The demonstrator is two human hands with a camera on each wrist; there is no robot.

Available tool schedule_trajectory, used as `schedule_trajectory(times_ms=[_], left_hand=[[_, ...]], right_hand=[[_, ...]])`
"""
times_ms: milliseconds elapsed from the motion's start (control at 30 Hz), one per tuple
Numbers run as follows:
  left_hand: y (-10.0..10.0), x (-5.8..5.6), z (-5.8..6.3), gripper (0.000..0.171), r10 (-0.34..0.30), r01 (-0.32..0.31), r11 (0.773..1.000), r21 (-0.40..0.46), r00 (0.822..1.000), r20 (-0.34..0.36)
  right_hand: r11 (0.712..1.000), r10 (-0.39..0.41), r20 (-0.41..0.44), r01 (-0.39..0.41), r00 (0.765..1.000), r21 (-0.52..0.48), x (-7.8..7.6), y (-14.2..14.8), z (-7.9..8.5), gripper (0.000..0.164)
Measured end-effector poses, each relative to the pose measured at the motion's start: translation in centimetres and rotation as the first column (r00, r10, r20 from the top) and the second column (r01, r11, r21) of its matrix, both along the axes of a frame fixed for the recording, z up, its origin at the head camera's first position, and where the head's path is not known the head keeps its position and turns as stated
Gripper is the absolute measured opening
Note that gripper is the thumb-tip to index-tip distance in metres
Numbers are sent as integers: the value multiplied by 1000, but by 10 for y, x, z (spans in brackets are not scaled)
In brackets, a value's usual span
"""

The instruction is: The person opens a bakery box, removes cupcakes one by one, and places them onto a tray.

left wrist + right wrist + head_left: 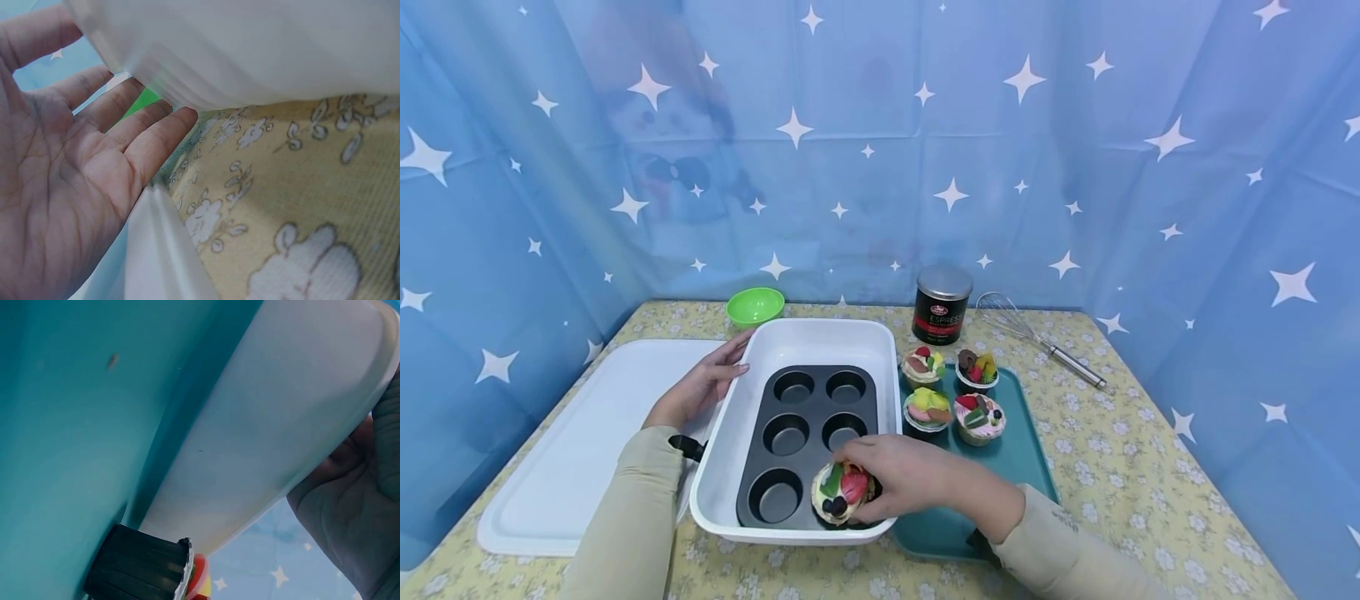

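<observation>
A dark muffin tin [807,467] with several round cups lies inside a white rectangular baking dish [829,333]. In the head view my right hand [910,479] grips a fruit-topped cupcake [835,492] at the tin's near right cup, reaching over the dish's right rim. The right wrist view shows that hand [344,494] bent over the white dish wall [262,419], its fingertips hidden. My left hand [703,383] is at the dish's left side. Up close in the left wrist view, its palm [75,169] faces up with fingers extended, fingertips at the dish's outer wall [250,56].
Right of the dish, a teal tray [1022,425] bears several decorated cupcakes [980,419]. Behind it stand a black espresso canister [940,312] and a whisk [1037,337] lying flat. At left lies a white tray [580,450]; a green bowl [755,307] sits at the back.
</observation>
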State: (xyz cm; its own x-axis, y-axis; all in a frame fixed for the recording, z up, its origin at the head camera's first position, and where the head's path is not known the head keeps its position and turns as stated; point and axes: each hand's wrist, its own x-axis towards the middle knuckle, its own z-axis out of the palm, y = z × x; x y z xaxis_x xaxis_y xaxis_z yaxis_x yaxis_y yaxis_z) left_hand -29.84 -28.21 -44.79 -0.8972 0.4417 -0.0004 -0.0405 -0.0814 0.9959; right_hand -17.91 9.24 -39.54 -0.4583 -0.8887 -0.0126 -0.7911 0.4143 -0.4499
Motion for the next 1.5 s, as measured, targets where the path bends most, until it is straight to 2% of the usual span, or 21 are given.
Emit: schedule_trajectory(times_ms=[433,1167,1500], left_hand=[[0,-2,-3,74,16,-16,1000,-4,1000,7],[1,-2,-2,75,21,-21,1000,3,1000,5],[-1,-1,-3,74,-1,1,1000,23,1000,-2]], right_hand=[[1000,-18,34,19,999,-5,2,0,2,54],[997,29,-17,-31,999,-77,2,1,1,55],[993,29,-2,-29,1000,-112,1,3,2,57]])
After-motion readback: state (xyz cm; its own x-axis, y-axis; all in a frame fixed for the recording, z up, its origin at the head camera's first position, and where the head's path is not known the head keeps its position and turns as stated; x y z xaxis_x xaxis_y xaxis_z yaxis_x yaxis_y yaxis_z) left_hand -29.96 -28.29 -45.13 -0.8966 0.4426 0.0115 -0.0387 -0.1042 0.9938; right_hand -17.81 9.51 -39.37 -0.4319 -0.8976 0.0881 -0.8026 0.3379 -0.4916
